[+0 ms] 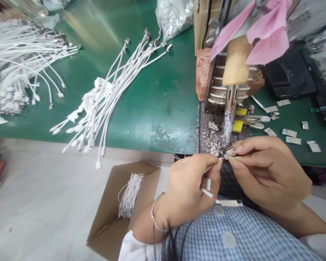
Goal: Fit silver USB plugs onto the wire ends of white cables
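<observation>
My left hand (191, 181) is closed in a pinch on the thin wire end of a white cable (208, 194), part of which shows below its fingers near a white connector piece (229, 203). My right hand (268, 168) pinches a small metal connector (230, 152). The fingertips of both hands nearly meet, with thin coloured wires between them. Just above stands the metal tip of a soldering iron (228, 119) with a wooden handle (237, 59), pointing down. Crumbs of solder (213, 139) lie beside the tip.
White cables lie in a bundle (116, 87) and a larger pile (16, 65) on the green table (163, 98). A cardboard box (105, 203) with cables stands on the floor. Metal connectors (289, 132), a brick (203, 74), tweezers (254, 118) and a bag of parts (175, 18) surround the iron.
</observation>
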A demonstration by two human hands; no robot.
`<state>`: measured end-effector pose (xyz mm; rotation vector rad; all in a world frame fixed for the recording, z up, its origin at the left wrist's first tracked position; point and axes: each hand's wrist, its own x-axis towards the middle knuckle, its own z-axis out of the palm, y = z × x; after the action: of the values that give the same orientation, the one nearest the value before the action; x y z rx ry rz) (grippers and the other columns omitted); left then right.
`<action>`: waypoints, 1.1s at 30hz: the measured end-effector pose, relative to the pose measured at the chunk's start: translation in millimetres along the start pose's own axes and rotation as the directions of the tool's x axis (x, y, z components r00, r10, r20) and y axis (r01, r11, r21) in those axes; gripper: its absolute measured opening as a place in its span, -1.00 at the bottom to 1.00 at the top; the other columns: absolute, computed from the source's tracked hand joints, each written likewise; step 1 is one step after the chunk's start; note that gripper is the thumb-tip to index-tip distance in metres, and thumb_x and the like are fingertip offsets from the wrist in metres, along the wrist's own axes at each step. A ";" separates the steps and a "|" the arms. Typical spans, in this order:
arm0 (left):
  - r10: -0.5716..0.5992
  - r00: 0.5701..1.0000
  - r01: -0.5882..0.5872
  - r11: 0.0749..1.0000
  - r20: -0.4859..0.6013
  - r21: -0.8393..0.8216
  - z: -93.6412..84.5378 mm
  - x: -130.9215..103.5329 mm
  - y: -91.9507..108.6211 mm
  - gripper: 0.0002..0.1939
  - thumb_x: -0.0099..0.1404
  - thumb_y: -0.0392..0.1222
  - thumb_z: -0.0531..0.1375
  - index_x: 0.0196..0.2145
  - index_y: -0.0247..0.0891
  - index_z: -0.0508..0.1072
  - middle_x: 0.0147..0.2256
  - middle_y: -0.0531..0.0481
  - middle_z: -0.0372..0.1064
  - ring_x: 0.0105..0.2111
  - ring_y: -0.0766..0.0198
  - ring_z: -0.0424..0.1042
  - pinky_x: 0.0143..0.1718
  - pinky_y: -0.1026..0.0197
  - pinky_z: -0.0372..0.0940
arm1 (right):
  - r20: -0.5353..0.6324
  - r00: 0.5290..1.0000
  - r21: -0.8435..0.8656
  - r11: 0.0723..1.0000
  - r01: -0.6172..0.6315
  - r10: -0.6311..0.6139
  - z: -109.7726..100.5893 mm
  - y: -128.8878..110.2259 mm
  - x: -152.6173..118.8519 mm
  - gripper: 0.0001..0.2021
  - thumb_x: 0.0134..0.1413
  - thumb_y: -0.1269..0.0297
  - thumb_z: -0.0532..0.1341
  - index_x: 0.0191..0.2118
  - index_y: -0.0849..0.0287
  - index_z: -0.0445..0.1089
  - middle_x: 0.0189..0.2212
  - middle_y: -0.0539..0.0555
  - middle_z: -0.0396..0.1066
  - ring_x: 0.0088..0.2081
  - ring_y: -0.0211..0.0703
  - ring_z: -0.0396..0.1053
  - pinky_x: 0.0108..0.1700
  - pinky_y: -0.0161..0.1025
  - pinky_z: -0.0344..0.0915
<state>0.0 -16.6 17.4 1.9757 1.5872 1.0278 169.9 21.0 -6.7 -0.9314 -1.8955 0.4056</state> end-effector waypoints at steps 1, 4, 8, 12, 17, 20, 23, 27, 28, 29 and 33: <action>-0.002 1.000 0.002 1.000 -0.002 0.005 0.0 -0.3 0.1 -0.99 0.33 -0.29 0.21 -0.28 -0.23 0.43 -0.42 0.05 0.56 -0.59 0.40 0.45 -0.48 0.33 0.42 | 0.000 1.000 -0.002 1.000 -0.003 0.003 -0.1 -0.3 0.1 -0.86 0.07 0.50 0.27 -0.32 0.09 0.38 -0.33 0.05 0.44 -0.31 -0.13 0.47 -0.35 -0.13 0.49; -0.001 1.000 0.001 1.000 -0.005 0.025 -0.5 -0.8 0.5 -0.99 0.32 -0.28 0.21 -0.29 -0.23 0.45 -0.44 0.05 0.56 -0.59 0.39 0.45 -0.47 0.33 0.42 | 0.004 1.000 -0.001 1.000 0.001 0.000 -1.4 -1.6 1.1 -0.84 0.07 0.51 0.27 -0.32 0.07 0.38 -0.35 0.04 0.44 -0.33 -0.13 0.48 -0.38 -0.14 0.49; -0.003 1.000 0.003 0.999 -0.001 0.038 -1.7 -0.5 0.8 -0.98 0.33 -0.27 0.21 -0.29 -0.23 0.46 -0.45 0.05 0.56 -0.61 0.40 0.44 -0.47 0.33 0.42 | 0.011 1.000 0.007 1.000 -0.009 0.009 -2.9 -2.8 1.3 -0.83 0.08 0.52 0.26 -0.30 0.07 0.38 -0.34 0.04 0.44 -0.34 -0.13 0.48 -0.37 -0.13 0.49; -0.006 1.000 0.006 0.999 0.010 0.032 -2.2 -1.3 0.1 -0.99 0.32 -0.27 0.21 -0.28 -0.23 0.45 -0.43 0.05 0.56 -0.60 0.40 0.44 -0.46 0.33 0.42 | 0.014 1.000 0.020 1.000 -0.003 0.003 -2.8 -3.1 1.3 -0.82 0.07 0.55 0.27 -0.29 0.11 0.38 -0.32 0.06 0.43 -0.31 -0.14 0.48 -0.33 -0.16 0.50; 0.024 1.000 -0.024 1.000 0.020 0.010 -2.1 -3.4 -1.4 -0.99 0.30 -0.30 0.22 -0.29 -0.26 0.42 -0.46 0.07 0.53 -0.60 0.42 0.42 -0.49 0.36 0.37 | 0.061 0.998 0.012 1.000 0.012 -0.012 -5.4 -0.6 0.3 -0.84 0.07 0.52 0.27 -0.30 0.11 0.36 -0.32 0.04 0.41 -0.32 -0.18 0.48 -0.34 -0.21 0.52; 0.034 0.999 -0.034 0.999 0.040 0.015 -1.3 -5.1 -3.0 -0.98 0.29 -0.33 0.21 -0.30 -0.28 0.41 -0.49 0.09 0.50 -0.61 0.43 0.40 -0.51 0.37 0.32 | 0.140 0.989 0.008 0.998 0.055 -0.056 -7.9 2.0 -3.7 -0.85 0.07 0.52 0.28 -0.29 0.13 0.37 -0.32 0.05 0.41 -0.31 -0.19 0.50 -0.32 -0.24 0.55; 0.042 0.998 -0.043 0.999 0.049 0.031 -0.4 -7.3 -4.1 -0.98 0.29 -0.34 0.20 -0.30 -0.28 0.41 -0.49 0.08 0.48 -0.61 0.43 0.37 -0.55 0.37 0.25 | 0.157 0.985 0.015 0.997 0.072 -0.073 -9.0 2.1 -8.1 -0.84 0.06 0.55 0.28 -0.29 0.15 0.36 -0.30 0.06 0.43 -0.30 -0.20 0.51 -0.30 -0.27 0.56; 0.046 0.996 -0.043 0.999 0.082 -0.031 -1.3 -10.2 -5.0 -0.97 0.29 -0.35 0.19 -0.31 -0.28 0.39 -0.53 0.11 0.42 -0.65 0.46 0.28 -0.61 0.38 0.14 | 0.188 0.978 0.071 0.994 0.077 -0.089 -14.0 -1.2 -12.4 -0.82 0.05 0.57 0.26 -0.30 0.14 0.35 -0.31 0.04 0.44 -0.27 -0.20 0.53 -0.26 -0.29 0.57; 0.037 0.994 -0.031 0.997 0.103 -0.064 -1.8 -11.0 -5.5 -0.97 0.30 -0.33 0.18 -0.33 -0.28 0.37 -0.56 0.13 0.39 -0.66 0.47 0.25 -0.62 0.38 0.12 | 0.208 0.975 0.093 0.994 0.063 -0.081 -17.2 -1.7 -13.6 -0.83 0.06 0.56 0.26 -0.30 0.14 0.35 -0.31 0.04 0.45 -0.25 -0.19 0.54 -0.24 -0.29 0.57; 0.023 0.992 -0.010 0.995 0.128 -0.100 -2.4 -11.8 -6.2 -0.93 0.33 -0.31 0.16 -0.35 -0.27 0.36 -0.58 0.15 0.35 -0.67 0.47 0.22 -0.63 0.39 0.09 | 0.236 0.970 0.120 0.992 0.037 -0.064 -21.4 -1.8 -15.1 -0.83 0.06 0.56 0.25 -0.30 0.13 0.35 -0.31 0.04 0.45 -0.24 -0.19 0.54 -0.22 -0.30 0.57; -0.077 0.960 0.138 0.967 0.270 -0.216 -1.8 -17.2 -10.5 -0.79 0.40 -0.23 0.08 -0.43 -0.25 0.30 -0.63 0.17 0.22 -0.68 0.48 0.15 -0.64 0.39 0.04 | 0.488 0.873 0.329 0.931 -0.159 -0.023 -42.8 0.5 -21.6 -0.86 0.15 0.51 0.18 -0.28 0.10 0.29 -0.31 0.03 0.48 -0.28 -0.25 0.53 -0.25 -0.36 0.53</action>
<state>-9.6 -30.4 6.2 1.7622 1.3508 0.8313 212.6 0.7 0.9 -0.6874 -2.1313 1.0800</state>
